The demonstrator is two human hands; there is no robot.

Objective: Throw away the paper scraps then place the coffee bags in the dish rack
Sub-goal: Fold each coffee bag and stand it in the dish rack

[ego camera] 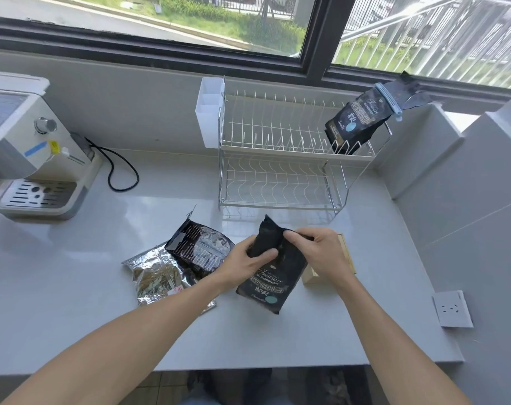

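In front of the white two-tier wire dish rack [280, 159], my left hand [242, 263] and right hand [321, 252] each clamp a grip on the folded top of a black foil coffee bag [273, 280] above the counter [87, 287]. Bagging step underway, I judge; next, lift it to the rack's upper tier beside the clipped black bag [356, 121].

bare forearms, no sleeves, rings or watch

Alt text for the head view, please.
Both hands, left hand and right hand, fold the top of a black coffee bag over a white counter. Another clipped coffee bag stands in the dish rack; foil packets lie left.
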